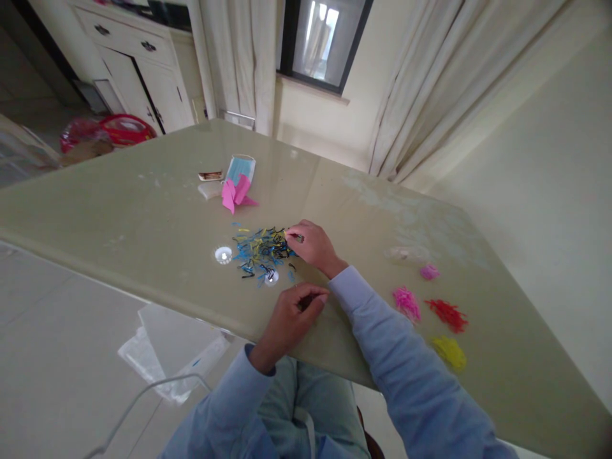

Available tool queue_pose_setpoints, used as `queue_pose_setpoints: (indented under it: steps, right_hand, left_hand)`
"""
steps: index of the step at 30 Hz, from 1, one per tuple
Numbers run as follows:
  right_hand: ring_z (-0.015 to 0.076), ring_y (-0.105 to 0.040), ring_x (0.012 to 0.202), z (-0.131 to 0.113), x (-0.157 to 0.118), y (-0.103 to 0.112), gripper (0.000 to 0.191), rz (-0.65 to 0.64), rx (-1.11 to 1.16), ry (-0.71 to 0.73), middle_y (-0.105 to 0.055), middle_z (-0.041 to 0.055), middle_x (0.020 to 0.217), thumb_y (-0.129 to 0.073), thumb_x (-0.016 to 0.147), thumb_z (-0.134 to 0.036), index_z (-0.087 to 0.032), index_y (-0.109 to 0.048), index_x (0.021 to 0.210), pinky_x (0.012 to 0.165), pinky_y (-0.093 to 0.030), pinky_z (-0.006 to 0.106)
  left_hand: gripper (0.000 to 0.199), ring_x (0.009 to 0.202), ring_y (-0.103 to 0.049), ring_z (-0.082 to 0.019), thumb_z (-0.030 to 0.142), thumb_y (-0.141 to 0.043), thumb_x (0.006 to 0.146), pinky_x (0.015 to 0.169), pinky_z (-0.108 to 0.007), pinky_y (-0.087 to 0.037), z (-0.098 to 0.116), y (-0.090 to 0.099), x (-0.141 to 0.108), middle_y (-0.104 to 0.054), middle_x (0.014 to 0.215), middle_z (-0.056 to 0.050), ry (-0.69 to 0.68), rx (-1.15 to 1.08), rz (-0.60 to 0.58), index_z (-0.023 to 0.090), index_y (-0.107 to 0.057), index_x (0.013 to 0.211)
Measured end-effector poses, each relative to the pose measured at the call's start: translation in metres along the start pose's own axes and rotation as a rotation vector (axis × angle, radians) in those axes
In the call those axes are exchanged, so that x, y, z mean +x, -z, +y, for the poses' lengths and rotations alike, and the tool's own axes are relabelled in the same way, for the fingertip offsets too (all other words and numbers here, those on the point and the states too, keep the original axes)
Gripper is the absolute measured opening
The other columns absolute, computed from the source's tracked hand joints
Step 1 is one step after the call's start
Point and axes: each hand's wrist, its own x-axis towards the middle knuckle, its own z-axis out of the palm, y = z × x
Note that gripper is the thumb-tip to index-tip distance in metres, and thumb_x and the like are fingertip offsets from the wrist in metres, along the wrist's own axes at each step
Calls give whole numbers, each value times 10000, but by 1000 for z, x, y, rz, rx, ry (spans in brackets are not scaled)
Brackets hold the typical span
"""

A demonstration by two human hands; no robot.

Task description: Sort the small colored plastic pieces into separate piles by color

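A loose pile of short blue, black and yellow strands (262,250) lies on the greenish table (167,223). My right hand (313,243) is at the right edge of this pile, thumb and fingertips pinched together; whatever lies between them is too small to make out. Nearer the table's front edge, my left hand (292,319) is closed with thumb and forefinger meeting, and I cannot tell what it holds. On the right lie separate bunches: pink strands (407,304), red strands (447,315) and yellow strands (448,353).
Behind the pile are a blue face mask (240,169), a pink folded piece (237,192) and a small brown-and-white item (211,176). A small pink bundle (429,271) and clear plastic (408,253) lie at the right. Plastic sheets (174,347) are on the floor.
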Motion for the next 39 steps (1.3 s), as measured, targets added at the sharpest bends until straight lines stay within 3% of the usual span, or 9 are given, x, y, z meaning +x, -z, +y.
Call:
queue_pose_setpoints:
  steps: [4, 8, 13, 16, 26, 31, 39]
  right_hand:
    - [152, -598, 787, 8, -9, -1, 171, 107, 153, 6, -699, 41, 794, -616, 904, -201, -174, -777, 852, 762, -422, 249]
    - [150, -616, 765, 9, -13, -3, 139, 210, 394, -88, -734, 46, 823, -641, 852, -215, -174, -774, 846, 723, -451, 253]
    - [93, -481, 492, 0, -31, 11, 256, 173, 865, -338, -594, -36, 571, -686, 800, -406, -165, -759, 846, 495, -371, 220]
    - [68, -428, 457, -5, -51, 27, 273, 175, 1047, -425, -544, -53, 547, -725, 746, -422, -165, -749, 834, 443, -309, 202]
    - [52, -445, 475, -1, -132, 66, 188, 386, 1179, -527, -628, -16, 645, -754, 741, -355, -192, -774, 830, 431, -269, 195]
    - [51, -454, 486, -8, -164, 72, 172, 518, 1230, -574, -624, -17, 675, -744, 763, -352, -193, -759, 828, 436, -270, 196]
    - [64, -454, 483, -15, -188, 74, 168, 574, 1192, -564, -622, -17, 670, -707, 794, -361, -202, -737, 840, 437, -290, 199]
  left_hand:
    - [200, 705, -642, -150, 294, -620, 864, 636, -233, -474, -1, 0, 1, -746, 814, -48, 4, 4, 17, 165, -771, 893]
    - [202, 688, -641, -148, 305, -624, 860, 620, -231, -478, -2, 0, 1, -744, 803, -48, 9, -7, 24, 167, -769, 890]
    - [209, 686, -639, -148, 315, -631, 852, 620, -232, -482, -2, 0, 1, -743, 799, -52, 16, -4, 41, 159, -767, 884]
    - [214, 713, -648, -152, 317, -629, 850, 641, -235, -489, -3, 1, 1, -746, 822, -59, 11, 4, 41, 156, -768, 884]
    - [215, 589, -574, -113, 349, -674, 819, 534, -204, -445, 0, 3, 1, -706, 709, -23, 20, -11, 39, 161, -762, 874]
    - [219, 567, -549, -99, 357, -701, 802, 514, -192, -439, 3, 3, 1, -693, 709, -16, 28, -2, 58, 161, -767, 873]
    - [244, 534, -535, -93, 386, -718, 779, 495, -188, -451, 9, 4, 1, -661, 664, 0, 59, 30, 80, 161, -763, 860]
